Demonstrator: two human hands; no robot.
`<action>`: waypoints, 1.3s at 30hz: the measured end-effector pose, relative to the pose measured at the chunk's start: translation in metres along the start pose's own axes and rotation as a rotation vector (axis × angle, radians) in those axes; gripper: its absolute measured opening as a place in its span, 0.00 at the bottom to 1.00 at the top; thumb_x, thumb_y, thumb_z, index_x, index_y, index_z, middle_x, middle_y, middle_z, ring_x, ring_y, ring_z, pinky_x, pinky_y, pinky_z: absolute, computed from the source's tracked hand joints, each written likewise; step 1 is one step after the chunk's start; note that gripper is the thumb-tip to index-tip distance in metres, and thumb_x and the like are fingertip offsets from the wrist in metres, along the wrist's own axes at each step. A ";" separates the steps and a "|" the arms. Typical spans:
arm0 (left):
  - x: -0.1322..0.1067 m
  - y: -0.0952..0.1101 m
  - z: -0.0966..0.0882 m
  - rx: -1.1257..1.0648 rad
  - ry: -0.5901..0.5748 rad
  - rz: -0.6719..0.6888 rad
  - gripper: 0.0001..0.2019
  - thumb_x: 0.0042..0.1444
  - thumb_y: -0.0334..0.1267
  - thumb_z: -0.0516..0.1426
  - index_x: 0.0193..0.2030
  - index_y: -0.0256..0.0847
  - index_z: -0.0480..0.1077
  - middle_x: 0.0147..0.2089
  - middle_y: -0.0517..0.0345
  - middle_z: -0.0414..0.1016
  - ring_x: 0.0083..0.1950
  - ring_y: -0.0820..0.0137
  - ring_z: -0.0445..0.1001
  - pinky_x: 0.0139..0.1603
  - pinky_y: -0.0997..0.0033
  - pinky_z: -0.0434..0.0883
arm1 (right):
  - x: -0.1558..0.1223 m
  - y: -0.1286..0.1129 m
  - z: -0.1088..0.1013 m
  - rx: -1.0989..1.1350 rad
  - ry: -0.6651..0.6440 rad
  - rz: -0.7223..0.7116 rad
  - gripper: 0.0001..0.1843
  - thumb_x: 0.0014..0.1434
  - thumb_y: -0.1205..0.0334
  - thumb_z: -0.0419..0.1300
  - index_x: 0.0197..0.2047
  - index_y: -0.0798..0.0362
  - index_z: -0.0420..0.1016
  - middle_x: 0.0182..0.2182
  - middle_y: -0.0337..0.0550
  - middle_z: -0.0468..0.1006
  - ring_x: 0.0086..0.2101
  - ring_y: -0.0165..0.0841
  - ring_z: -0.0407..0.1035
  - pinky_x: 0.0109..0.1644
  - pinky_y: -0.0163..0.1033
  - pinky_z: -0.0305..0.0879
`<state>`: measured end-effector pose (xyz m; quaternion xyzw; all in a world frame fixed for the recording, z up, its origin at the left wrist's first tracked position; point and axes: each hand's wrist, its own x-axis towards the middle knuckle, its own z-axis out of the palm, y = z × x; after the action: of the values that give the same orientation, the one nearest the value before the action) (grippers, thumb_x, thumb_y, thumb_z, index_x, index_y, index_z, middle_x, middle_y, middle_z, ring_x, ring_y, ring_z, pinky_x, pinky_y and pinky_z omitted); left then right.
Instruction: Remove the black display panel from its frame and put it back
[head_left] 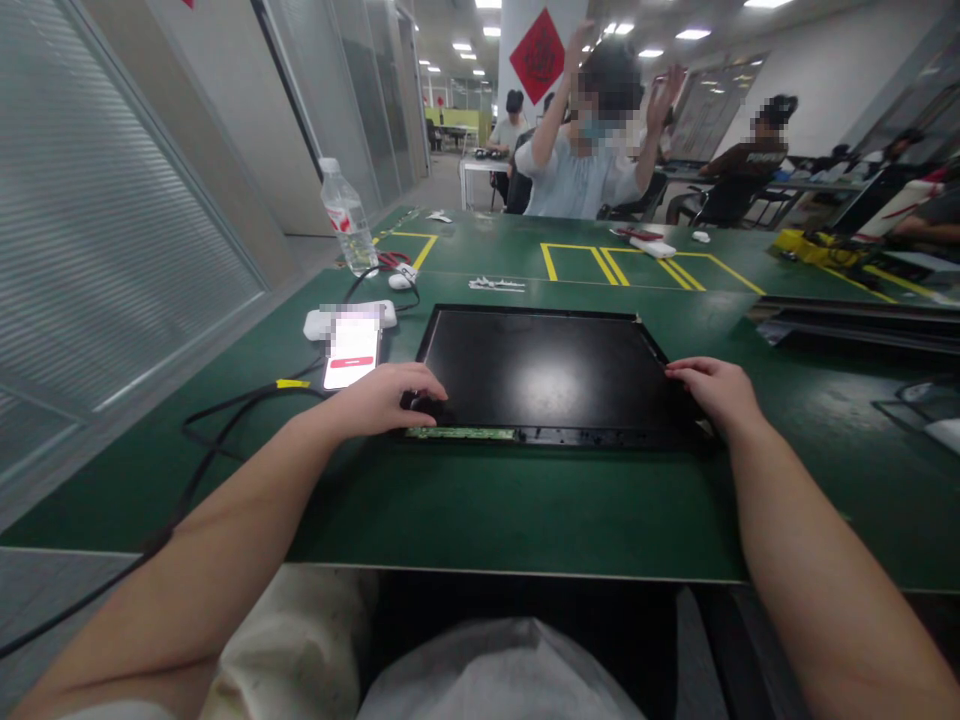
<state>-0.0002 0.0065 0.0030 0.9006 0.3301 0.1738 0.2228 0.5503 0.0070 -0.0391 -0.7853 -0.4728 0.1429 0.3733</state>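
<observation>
A black flat screen panel [547, 370] lies on the green table [480, 510] in front of me, with a narrow green circuit strip [461, 433] along its near edge. My left hand [382, 398] rests on the panel's near left corner, fingers curled over it. My right hand [712, 390] grips the near right corner, fingers bent on the panel's edge.
A lit phone [351, 358] and a white power bank [349, 318] lie left of the panel, with black cables [225, 420] running off the table. A water bottle [347, 215] stands far left. Another panel [855, 325] lies at right. A person [592, 150] sits opposite, arms raised.
</observation>
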 end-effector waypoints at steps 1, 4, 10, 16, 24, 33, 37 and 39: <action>0.000 0.001 0.000 0.002 -0.002 -0.003 0.13 0.65 0.49 0.68 0.49 0.44 0.84 0.50 0.49 0.85 0.49 0.58 0.84 0.53 0.59 0.79 | 0.000 0.000 0.000 -0.003 -0.001 0.003 0.10 0.51 0.55 0.70 0.36 0.46 0.90 0.35 0.45 0.88 0.39 0.43 0.78 0.47 0.48 0.73; 0.000 0.001 0.001 -0.010 -0.016 -0.014 0.13 0.65 0.49 0.67 0.48 0.42 0.84 0.45 0.51 0.84 0.42 0.62 0.83 0.45 0.64 0.78 | -0.001 -0.002 0.000 -0.007 0.000 0.001 0.10 0.51 0.54 0.70 0.36 0.45 0.90 0.36 0.45 0.88 0.39 0.43 0.79 0.46 0.47 0.73; 0.000 0.002 0.004 -0.013 -0.011 -0.012 0.12 0.65 0.47 0.66 0.47 0.42 0.83 0.36 0.57 0.80 0.34 0.67 0.78 0.38 0.69 0.73 | -0.003 -0.004 -0.001 -0.024 0.018 -0.008 0.10 0.49 0.53 0.70 0.34 0.44 0.89 0.35 0.45 0.88 0.39 0.44 0.78 0.46 0.48 0.73; -0.001 0.007 0.003 0.039 0.000 0.024 0.10 0.67 0.44 0.65 0.46 0.42 0.83 0.34 0.58 0.79 0.35 0.66 0.79 0.39 0.69 0.73 | -0.004 -0.006 -0.001 -0.001 0.011 -0.002 0.10 0.48 0.52 0.69 0.33 0.44 0.88 0.33 0.45 0.87 0.39 0.45 0.78 0.46 0.49 0.72; -0.002 0.007 0.002 0.081 0.009 0.064 0.07 0.67 0.41 0.64 0.46 0.42 0.83 0.35 0.58 0.80 0.35 0.66 0.80 0.38 0.70 0.73 | 0.000 0.000 0.002 0.012 0.024 -0.019 0.10 0.48 0.53 0.69 0.33 0.44 0.89 0.34 0.45 0.88 0.40 0.46 0.79 0.49 0.51 0.73; 0.000 0.007 0.002 0.141 0.268 -0.104 0.14 0.69 0.47 0.59 0.46 0.42 0.83 0.50 0.47 0.85 0.45 0.60 0.84 0.49 0.61 0.81 | -0.001 -0.002 0.000 0.026 0.014 -0.003 0.11 0.48 0.53 0.69 0.35 0.45 0.89 0.33 0.44 0.87 0.37 0.44 0.78 0.44 0.48 0.73; 0.001 0.004 0.004 0.186 0.376 -0.333 0.17 0.67 0.45 0.58 0.53 0.40 0.83 0.59 0.41 0.82 0.56 0.52 0.83 0.56 0.52 0.83 | -0.006 -0.006 -0.001 0.080 0.021 0.024 0.11 0.47 0.56 0.68 0.35 0.46 0.90 0.33 0.45 0.87 0.35 0.42 0.77 0.40 0.45 0.73; 0.002 0.001 0.007 0.182 0.343 -0.424 0.21 0.66 0.44 0.57 0.60 0.37 0.80 0.64 0.36 0.80 0.61 0.47 0.82 0.60 0.48 0.83 | -0.007 -0.006 -0.001 0.115 0.027 0.022 0.12 0.47 0.56 0.68 0.35 0.46 0.89 0.35 0.46 0.89 0.34 0.41 0.77 0.39 0.44 0.73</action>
<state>0.0049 0.0053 -0.0024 0.7851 0.5584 0.2429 0.1135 0.5436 0.0024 -0.0350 -0.7696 -0.4499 0.1633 0.4226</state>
